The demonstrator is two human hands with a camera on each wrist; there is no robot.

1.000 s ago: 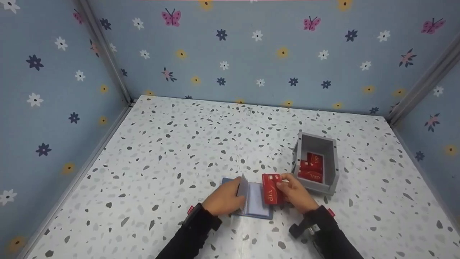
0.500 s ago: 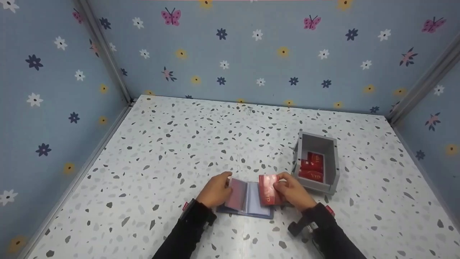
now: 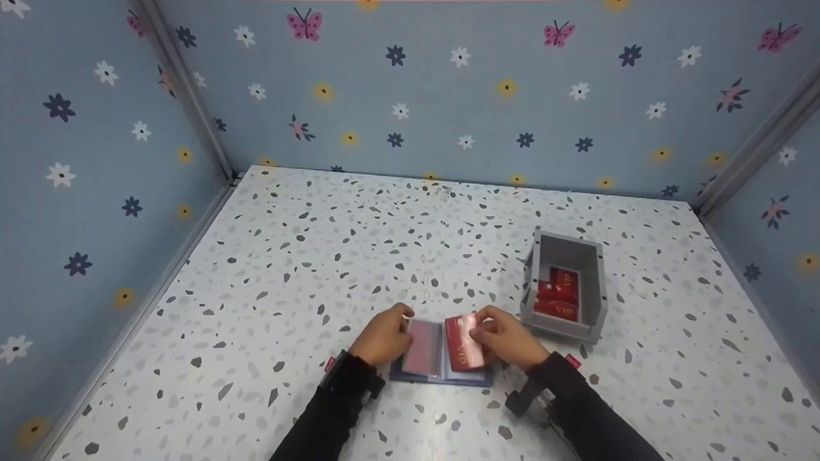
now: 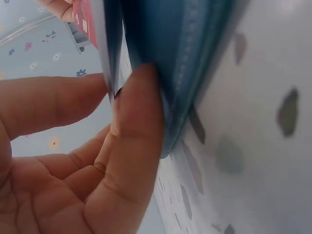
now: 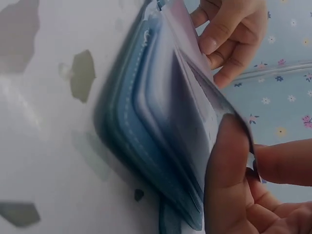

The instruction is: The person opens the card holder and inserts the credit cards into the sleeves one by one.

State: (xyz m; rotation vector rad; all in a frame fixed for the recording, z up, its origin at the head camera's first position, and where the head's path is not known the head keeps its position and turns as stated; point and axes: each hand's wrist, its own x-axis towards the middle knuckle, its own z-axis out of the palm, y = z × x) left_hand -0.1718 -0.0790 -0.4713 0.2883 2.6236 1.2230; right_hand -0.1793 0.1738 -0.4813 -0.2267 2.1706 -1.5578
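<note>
A blue stitched card holder (image 3: 442, 382) lies open on the table, its clear sleeve pages spread. Red shows through the left sleeve page (image 3: 423, 349). My left hand (image 3: 383, 336) pinches that page's outer edge between thumb and index finger, raised off the blue cover (image 4: 156, 39) in the left wrist view. A red VIP card (image 3: 458, 346) is pinched by my right hand (image 3: 509, 339), tilted over the right-hand sleeve pages. In the right wrist view the card (image 5: 222, 105) is edge-on, slightly bowed, close over the sleeves (image 5: 165, 107).
A grey plastic bin (image 3: 596, 282) stands right of the card holder, beyond my right hand. Several red VIP cards (image 3: 557, 310) lie inside it. Blue flowered walls (image 3: 397, 83) enclose the speckled white table (image 3: 307, 256) at the back and sides.
My left hand has moved left, turning the sleeve page over onto the left side. The right hand has brought the red card leftward over the right-hand sleeves.
</note>
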